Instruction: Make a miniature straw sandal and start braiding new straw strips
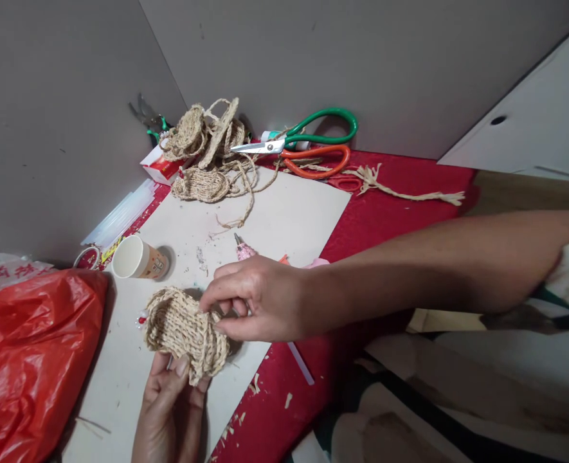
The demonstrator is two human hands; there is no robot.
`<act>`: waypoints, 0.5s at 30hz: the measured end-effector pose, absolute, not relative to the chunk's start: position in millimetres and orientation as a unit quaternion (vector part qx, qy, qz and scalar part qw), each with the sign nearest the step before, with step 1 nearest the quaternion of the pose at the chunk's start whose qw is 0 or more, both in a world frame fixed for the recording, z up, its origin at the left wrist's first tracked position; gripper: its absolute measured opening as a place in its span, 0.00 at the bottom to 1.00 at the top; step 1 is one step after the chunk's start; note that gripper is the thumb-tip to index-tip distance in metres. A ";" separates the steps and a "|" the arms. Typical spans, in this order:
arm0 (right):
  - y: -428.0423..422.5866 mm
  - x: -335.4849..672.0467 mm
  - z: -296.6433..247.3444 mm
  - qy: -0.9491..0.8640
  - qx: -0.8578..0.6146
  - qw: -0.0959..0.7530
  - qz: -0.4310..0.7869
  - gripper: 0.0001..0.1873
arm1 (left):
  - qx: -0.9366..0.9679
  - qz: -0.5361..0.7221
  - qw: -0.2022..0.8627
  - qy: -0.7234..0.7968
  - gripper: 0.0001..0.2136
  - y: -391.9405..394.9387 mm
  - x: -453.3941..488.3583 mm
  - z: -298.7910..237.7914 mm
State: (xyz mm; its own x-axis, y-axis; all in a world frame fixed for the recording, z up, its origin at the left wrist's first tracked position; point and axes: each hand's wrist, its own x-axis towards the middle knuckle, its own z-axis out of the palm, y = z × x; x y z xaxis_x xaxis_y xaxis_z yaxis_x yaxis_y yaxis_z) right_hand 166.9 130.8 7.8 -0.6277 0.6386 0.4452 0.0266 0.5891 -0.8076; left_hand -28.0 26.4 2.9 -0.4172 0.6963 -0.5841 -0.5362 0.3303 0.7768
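A small slipper of braided straw [178, 325], with red and white beads at its left end, is held above the pale board [308, 218]. My left hand [171, 405] grips it from below, thumb on the near side. From the right, my right hand [265, 299] closes its thumb and fingers on the slipper's upper right edge; whether a loose strand is between the fingertips is hidden. Behind the right hand, a pink glittery tool with a metal nozzle [244, 247], like a glue gun, is mostly covered. A translucent stick [301, 363] sticks out below the wrist.
A paper cup [137, 257] lies tipped near a red plastic bag [38, 354]. Toward the walls are braided straw pieces [200, 183], large green-and-orange scissors [313, 145], pliers [149, 119] and clear sticks [123, 215]. Straw scraps dot the red cloth [385, 225].
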 end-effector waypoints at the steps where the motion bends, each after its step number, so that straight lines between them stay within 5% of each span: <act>1: 131.2 166.8 7.9 -0.811 -0.205 0.376 0.400 0.08 | 0.074 0.572 0.539 0.614 0.13 25.7 -28.3 2.5; 15: 138.2 164.0 5.3 -0.817 -0.205 0.358 0.404 0.05 | 0.167 0.562 0.564 0.582 0.21 25.3 -19.3 7.6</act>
